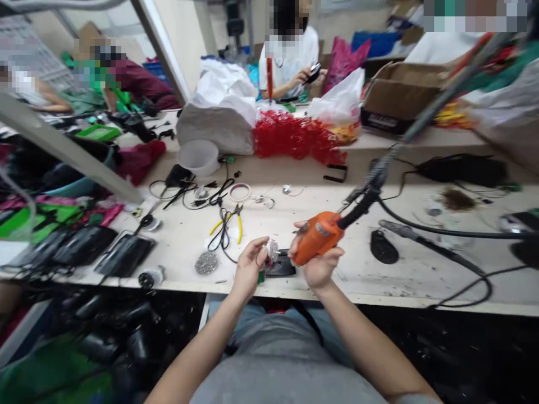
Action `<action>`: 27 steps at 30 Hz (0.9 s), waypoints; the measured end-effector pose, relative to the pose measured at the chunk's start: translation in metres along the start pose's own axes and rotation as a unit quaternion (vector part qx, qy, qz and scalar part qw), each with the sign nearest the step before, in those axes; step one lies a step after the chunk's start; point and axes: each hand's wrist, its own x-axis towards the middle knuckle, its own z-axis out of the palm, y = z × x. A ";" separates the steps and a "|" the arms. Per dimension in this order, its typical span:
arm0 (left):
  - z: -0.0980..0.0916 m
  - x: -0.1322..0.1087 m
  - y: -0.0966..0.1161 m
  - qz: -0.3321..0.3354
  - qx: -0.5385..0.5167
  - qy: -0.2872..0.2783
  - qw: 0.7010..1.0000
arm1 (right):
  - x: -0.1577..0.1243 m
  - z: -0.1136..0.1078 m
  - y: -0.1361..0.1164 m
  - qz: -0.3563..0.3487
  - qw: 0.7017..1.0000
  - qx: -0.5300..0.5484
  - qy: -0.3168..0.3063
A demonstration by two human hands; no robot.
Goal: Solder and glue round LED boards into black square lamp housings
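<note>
My right hand (322, 266) is wrapped round an orange electric screwdriver (319, 238), whose cable runs up to the right. The tool's tip points left, towards a small whitish part (273, 251) pinched in the fingers of my left hand (249, 264). What exactly that part is, I cannot make out; red wire shows by it. Beneath both hands lies a black flat housing piece (281, 268) near the table edge, with a bit of green board (261, 276) beside my left hand. Yellow-handled cutters (239, 221) and a dish of small screws (206, 262) are left of my hands.
A soldering iron (433, 247) with its cord and a black oval piece (384, 247) lie to the right. Tape roll (240, 192), white tub (197, 157) and red net bag (295, 137) are further back. Across the bench sits a person (290, 62). Black adapters (126, 253) lie left.
</note>
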 end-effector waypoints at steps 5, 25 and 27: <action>-0.007 -0.003 -0.004 -0.107 -0.213 0.034 0.971 | 0.001 -0.008 0.000 -0.002 1.000 -0.006 -0.011; -0.011 -0.003 0.007 -0.192 -0.314 0.036 0.929 | 0.016 -0.012 -0.019 -0.057 0.997 -0.014 0.050; -0.011 -0.002 0.006 -0.190 -0.312 0.045 0.930 | 0.022 -0.018 -0.022 -0.060 0.995 -0.023 0.070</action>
